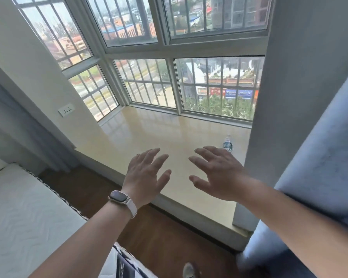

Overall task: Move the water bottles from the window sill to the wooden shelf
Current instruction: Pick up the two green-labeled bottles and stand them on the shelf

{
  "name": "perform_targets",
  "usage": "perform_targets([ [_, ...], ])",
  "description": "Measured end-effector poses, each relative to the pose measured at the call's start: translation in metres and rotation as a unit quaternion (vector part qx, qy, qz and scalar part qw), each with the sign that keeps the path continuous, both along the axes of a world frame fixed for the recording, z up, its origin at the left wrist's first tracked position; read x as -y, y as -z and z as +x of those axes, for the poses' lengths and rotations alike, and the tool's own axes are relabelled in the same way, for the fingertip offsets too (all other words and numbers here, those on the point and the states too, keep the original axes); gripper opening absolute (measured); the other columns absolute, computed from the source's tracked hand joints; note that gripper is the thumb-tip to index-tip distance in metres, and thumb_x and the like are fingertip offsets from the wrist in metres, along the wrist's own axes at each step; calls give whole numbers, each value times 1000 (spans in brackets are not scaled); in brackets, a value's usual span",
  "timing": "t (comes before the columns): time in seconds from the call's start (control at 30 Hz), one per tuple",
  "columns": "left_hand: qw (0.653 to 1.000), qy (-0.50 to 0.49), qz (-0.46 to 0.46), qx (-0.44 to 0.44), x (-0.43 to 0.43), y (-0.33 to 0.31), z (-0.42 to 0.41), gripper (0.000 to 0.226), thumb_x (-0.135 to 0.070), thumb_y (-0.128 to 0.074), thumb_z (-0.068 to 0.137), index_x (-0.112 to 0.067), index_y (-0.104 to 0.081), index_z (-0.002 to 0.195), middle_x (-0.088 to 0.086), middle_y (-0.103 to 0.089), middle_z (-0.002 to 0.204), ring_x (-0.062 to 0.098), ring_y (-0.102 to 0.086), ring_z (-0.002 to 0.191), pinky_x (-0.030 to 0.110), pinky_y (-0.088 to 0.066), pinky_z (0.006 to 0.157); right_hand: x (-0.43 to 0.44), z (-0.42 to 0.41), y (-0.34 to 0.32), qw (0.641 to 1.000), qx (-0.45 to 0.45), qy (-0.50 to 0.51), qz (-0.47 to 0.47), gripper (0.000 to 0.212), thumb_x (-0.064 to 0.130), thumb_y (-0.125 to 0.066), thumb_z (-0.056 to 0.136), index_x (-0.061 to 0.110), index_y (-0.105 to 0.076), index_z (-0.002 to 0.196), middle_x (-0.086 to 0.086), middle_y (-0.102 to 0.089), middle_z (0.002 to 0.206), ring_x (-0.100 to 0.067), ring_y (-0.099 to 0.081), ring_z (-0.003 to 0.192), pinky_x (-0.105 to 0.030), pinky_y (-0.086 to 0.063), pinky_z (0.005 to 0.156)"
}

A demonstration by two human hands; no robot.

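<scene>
Water bottle (pixel 227 144) stands on the window sill (pixel 149 127), at one o'clock from your right hand (pixel 217 173). That and your left hand (pixel 147 175) hover spread, grasping nothing. This bottle remains to move; no wooden shelf shows.

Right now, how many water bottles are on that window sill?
1. The water bottle stands upright near the right end of the window sill, just beyond the right hand. That hand and the left hand cover part of the sill, so another could be hidden.
</scene>
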State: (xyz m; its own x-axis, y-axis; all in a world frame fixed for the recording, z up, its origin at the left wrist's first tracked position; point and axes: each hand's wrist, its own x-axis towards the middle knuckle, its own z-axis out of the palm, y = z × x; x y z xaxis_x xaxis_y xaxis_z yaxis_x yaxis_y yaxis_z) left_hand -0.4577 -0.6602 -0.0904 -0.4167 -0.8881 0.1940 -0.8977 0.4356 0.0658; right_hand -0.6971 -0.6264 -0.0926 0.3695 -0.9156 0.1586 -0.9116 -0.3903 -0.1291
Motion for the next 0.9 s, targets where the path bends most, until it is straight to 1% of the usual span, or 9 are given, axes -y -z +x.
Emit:
perform_targets([
  [0.07,1000,0,9,-8,24,4,10,61,-58,-28,90,-29,-46,140,-1,-37,152,21,-27,140,45,-19,116,23,11,2,1000,-14,4,14,69,64,-25,90,26,-41,145,-3,-39,153,-26,-30,142,-43,-25,112],
  [0.13,1000,5,9,-17,51,10,21,60,-57,-30,89,-28,-50,138,2,-40,151,23,-31,139,46,-20,114,47,22,5,999,-23,10,25,69,64,-26,89,25,-45,143,-4,-43,151,-27,-34,140,-44,-28,110],
  [0.2,1000,7,12,-26,79,15,32,59,-56,-32,89,-27,-52,136,3,-43,149,24,-34,138,46,-21,113,73,31,6,999,-27,21,42,73,65,-22,87,24,-46,143,-5,-44,151,-27,-34,140,-44,-29,109],
  [0.3,999,14,14,-43,120,23,49,58,-56,-32,90,-26,-52,136,4,-43,149,24,-34,137,46,-22,112,110,45,10,997,-35,42,56,77,66,-16,85,26,-40,145,-2,-38,154,-25,-28,142,-41,-24,111],
  [0.4,998,15,26,-51,155,29,64,60,-57,-29,90,-28,-48,139,2,-38,152,22,-29,139,43,-18,114,145,59,13,995,-28,74,61,78,67,-15,83,26,-42,144,-1,-40,152,-23,-29,140,-41,-25,110],
  [0.47,998,20,26,-61,176,32,73,59,-57,-30,91,-27,-48,139,2,-39,152,22,-30,139,44,-18,114,168,67,15,993,-32,90,61,79,67,-15,82,27,-44,144,0,-41,152,-22,-30,140,-42,-22,110],
  [0.57,996,26,13,-80,204,38,86,56,-54,-35,91,-26,-51,137,5,-43,149,24,-34,138,47,-21,114,197,76,17,992,-34,103,60,78,67,-17,83,27,-44,143,-1,-42,151,-23,-32,140,-43,-25,110],
  [0.73,996,24,12,-82,240,46,99,55,-53,-36,91,-25,-53,134,7,-45,146,27,-37,134,50,-26,111,228,75,23,990,-23,133,50,72,65,-24,85,24,-50,139,-4,-48,147,-27,-39,135,-46,-31,108],
  [0.9,996,32,29,-78,264,47,89,56,-53,-35,90,-24,-53,134,8,-45,147,29,-38,135,50,-26,112,250,62,33,984,-28,158,75,74,69,-21,85,29,-45,143,0,-42,151,-23,-33,139,-44,-28,110],
])
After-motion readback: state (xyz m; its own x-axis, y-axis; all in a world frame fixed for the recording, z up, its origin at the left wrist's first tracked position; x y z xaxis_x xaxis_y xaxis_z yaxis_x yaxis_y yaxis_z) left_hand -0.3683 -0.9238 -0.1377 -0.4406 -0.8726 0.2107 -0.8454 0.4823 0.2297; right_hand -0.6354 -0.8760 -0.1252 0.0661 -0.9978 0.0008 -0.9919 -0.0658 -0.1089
